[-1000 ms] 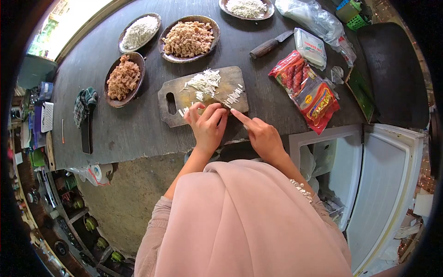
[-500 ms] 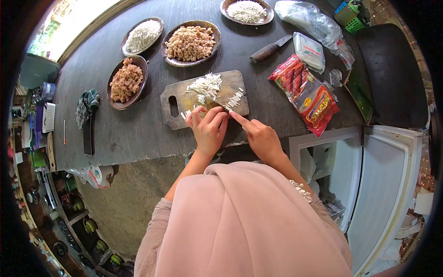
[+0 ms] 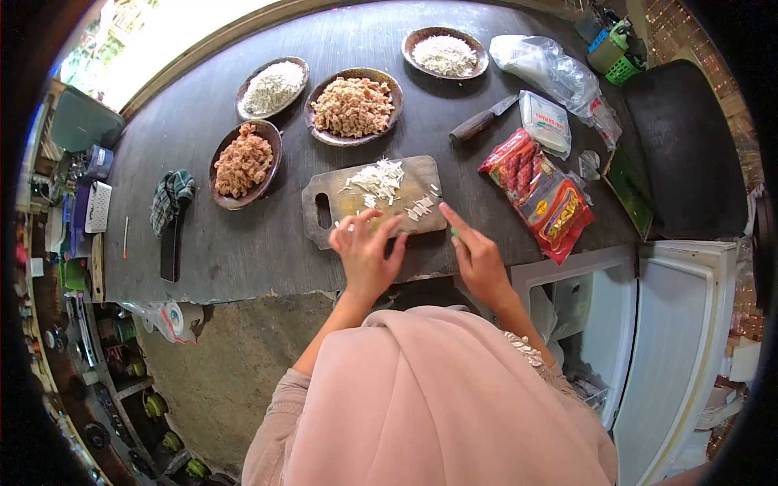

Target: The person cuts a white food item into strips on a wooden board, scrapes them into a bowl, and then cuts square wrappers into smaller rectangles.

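My left hand (image 3: pixel 369 253) is over the near edge of the wooden cutting board (image 3: pixel 421 172), its fingers apart and curved, with nothing visible in them. My right hand (image 3: pixel 480 257) is just off the board's right corner, index finger stretched forward. A bit of green handle (image 3: pixel 454 232) shows between that finger and the thumb; it appears to belong to a small knife whose blade I can hardly make out. On the board lie a pile of thin white strips (image 3: pixel 379 178) and a smaller group of short cut pieces (image 3: pixel 420 208).
Beyond the board are plates of chopped brown pieces (image 3: pixel 352 105), (image 3: pixel 243 162) and of white shreds (image 3: pixel 274 87), (image 3: pixel 444 55). To the right lie a knife (image 3: pixel 474 125), a white packet (image 3: pixel 545 121), a red sausage packet (image 3: pixel 541 198) and a plastic bag (image 3: pixel 543 65). A cloth (image 3: pixel 172 198) lies left.
My right hand has moved away from the white strips to the board's right edge. My left hand has lifted off the strips and its fingers have spread. The view has shifted slightly.
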A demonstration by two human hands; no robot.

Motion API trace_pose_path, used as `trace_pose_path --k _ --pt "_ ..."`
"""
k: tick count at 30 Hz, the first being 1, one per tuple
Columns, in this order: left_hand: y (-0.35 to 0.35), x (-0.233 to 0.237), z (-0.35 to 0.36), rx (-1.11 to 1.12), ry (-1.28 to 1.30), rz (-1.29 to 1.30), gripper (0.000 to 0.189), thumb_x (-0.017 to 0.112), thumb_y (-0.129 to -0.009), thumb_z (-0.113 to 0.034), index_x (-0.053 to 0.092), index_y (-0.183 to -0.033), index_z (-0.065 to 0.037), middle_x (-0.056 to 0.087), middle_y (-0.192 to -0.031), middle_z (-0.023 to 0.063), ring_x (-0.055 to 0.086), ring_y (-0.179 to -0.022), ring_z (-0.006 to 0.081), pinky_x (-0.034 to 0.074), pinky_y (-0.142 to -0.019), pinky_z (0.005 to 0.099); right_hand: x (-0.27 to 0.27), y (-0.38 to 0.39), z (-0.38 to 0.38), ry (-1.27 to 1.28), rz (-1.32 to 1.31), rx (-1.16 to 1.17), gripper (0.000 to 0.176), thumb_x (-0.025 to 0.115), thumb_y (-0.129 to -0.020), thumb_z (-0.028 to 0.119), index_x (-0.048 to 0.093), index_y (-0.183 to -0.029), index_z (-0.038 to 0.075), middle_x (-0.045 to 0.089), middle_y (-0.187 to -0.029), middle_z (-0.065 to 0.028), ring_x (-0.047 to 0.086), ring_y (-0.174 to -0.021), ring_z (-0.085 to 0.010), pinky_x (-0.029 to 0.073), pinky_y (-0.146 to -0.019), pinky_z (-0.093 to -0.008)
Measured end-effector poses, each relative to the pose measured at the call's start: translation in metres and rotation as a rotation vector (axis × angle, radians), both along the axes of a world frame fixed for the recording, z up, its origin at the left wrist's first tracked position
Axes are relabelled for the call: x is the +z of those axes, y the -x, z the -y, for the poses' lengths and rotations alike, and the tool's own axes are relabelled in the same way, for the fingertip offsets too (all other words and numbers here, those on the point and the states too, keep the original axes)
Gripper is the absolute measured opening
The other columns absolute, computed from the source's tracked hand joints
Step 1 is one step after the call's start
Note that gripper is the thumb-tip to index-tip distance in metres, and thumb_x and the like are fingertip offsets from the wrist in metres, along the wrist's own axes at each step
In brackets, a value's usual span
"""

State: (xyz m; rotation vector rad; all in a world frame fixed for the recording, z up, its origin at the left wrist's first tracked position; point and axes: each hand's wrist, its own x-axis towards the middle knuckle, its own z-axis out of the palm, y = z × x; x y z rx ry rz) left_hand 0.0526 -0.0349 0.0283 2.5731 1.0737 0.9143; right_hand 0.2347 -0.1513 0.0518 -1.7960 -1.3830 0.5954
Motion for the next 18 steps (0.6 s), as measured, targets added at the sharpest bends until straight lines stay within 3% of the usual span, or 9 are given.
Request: trace_pose_path --k 2,4,5,7,9,14,18 --pt "0.016 -0.001 -0.010 0.036 -0.020 0.018 0.034 0.078 -0.083 -0.024 0.071 -0.116 -0.023 0.058 -0.121 0.0020 0.044 -0.122 0.0301 0.026 -0.105 0.0477 -0.001 -0.003 0.000 0.000 -0.006 -0.058 0.058 0.051 -0.096 -0.003 0.046 -0.152 0.014 0.063 -0.123 -0.0279 0.063 -0.101 -0.0456 0.050 -0.087 -0.0453" --pt "0.032 -0.002 -0.022 0.167 -0.044 0.012 0.037 0.074 -0.086 -0.025 0.068 -0.122 -0.018 0.058 -0.125 0.0032 0.046 -0.125 0.0300 0.027 -0.106 0.0504 -0.002 -0.006 -0.001 0.080 0.079 -0.134 0.060 0.050 -0.097 -0.001 0.045 -0.153 0.018 0.065 -0.112 -0.0273 0.064 -0.095 -0.0453 0.050 -0.084 -0.0470" --pt "0.041 -0.005 -0.028 0.147 0.015 -0.029 0.048 0.069 -0.091 -0.030 0.059 -0.135 -0.014 0.056 -0.139 0.0079 0.042 -0.137 0.0335 0.022 -0.113 0.0555 -0.002 -0.005 -0.001 0.086 0.076 -0.139 0.060 0.050 -0.097 -0.001 0.045 -0.153 0.018 0.065 -0.112 -0.0273 0.064 -0.095 -0.0453 0.050 -0.084 -0.0470" --pt "0.039 -0.012 -0.031 0.128 0.022 -0.076 0.054 0.067 -0.092 -0.032 0.053 -0.141 -0.013 0.052 -0.145 0.0099 0.037 -0.142 0.0353 0.018 -0.117 0.0571 -0.005 0.002 -0.001 0.194 0.216 -0.142 0.061 0.051 -0.099 0.007 0.039 -0.156 0.028 0.060 -0.085 -0.0209 0.064 -0.078 -0.0427 0.051 -0.073 -0.0523" --pt "0.036 -0.013 -0.032 0.068 0.040 -0.193 0.066 0.061 -0.096 -0.039 0.039 -0.152 -0.011 0.043 -0.155 0.0138 0.024 -0.151 0.0386 0.008 -0.122 0.0594 -0.004 0.013 -0.002 0.212 0.227 -0.107 0.061 0.050 -0.099 0.007 0.039 -0.155 0.029 0.060 -0.085 -0.0206 0.064 -0.079 -0.0430 0.052 -0.073 -0.0529" --pt "0.005 -0.006 -0.057 -0.050 0.046 -0.199 0.066 0.058 -0.099 -0.039 0.038 -0.152 -0.007 0.041 -0.157 0.0153 0.028 -0.150 0.0377 0.014 -0.122 0.0578 0.002 0.021 -0.007 0.165 0.162 -0.055 0.061 0.051 -0.099 0.008 0.040 -0.155 0.031 0.060 -0.086 -0.0197 0.065 -0.079 -0.0428 0.052 -0.072 -0.0527" --pt "-0.015 -0.006 -0.070 -0.217 0.076 -0.156 0.068 0.060 -0.097 -0.043 0.040 -0.150 -0.005 0.042 -0.155 0.0167 0.036 -0.146 0.0360 0.023 -0.120 0.0540 0.003 0.003 -0.019 0.070 0.197 -0.158 0.060 0.052 -0.098 0.007 0.043 -0.153 0.030 0.061 -0.084 -0.0196 0.065 -0.079 -0.0419 0.052 -0.073 -0.0528"
